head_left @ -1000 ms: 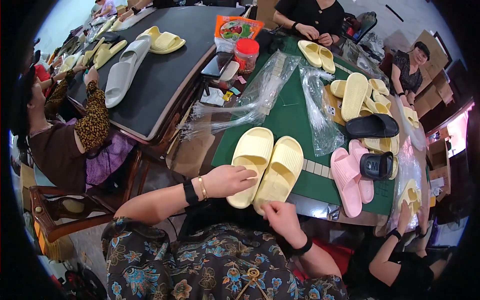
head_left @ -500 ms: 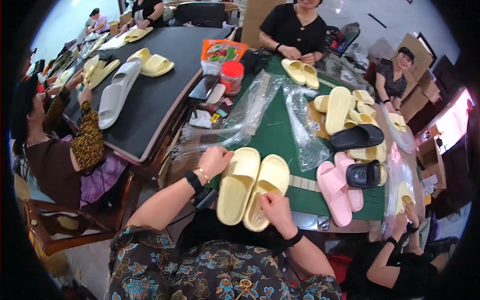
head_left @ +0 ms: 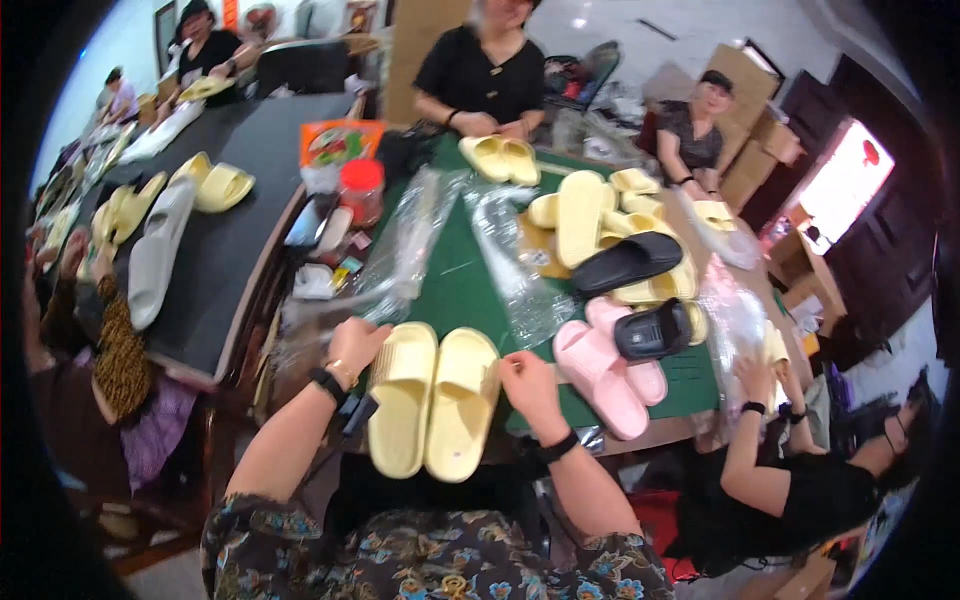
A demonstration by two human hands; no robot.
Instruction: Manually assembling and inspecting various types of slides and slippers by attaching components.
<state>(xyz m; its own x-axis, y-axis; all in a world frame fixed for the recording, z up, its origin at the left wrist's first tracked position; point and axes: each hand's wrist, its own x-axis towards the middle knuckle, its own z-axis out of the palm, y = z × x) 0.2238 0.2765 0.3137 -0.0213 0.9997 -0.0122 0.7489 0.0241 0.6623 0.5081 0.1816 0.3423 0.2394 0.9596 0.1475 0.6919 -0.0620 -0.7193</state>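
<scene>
Two pale yellow slide slippers lie side by side at the near table edge, toes away from me: a left slipper (head_left: 397,445) and a right slipper (head_left: 464,408). My left hand (head_left: 358,350) is closed, its fingertips pinched at the outer side of the left slipper's strap. Beside the outer edge of the right slipper's strap, my right hand (head_left: 532,395) is closed with curled fingers. Whatever either pinch holds is too small or hidden to make out. Both wrists wear black bands.
Pink slippers (head_left: 592,378), black slippers (head_left: 627,262) and several yellow ones are piled on the green mat (head_left: 450,290). Clear plastic bags (head_left: 512,265) and a red-lidded jar (head_left: 361,190) lie beyond. Co-workers sit around; a grey slipper (head_left: 160,255) rests on the left table.
My right hand has moved from inside the right slipper to its outer strap edge. My left hand stays by the left slipper. The whole view has shifted, so the surroundings appear farther left.
</scene>
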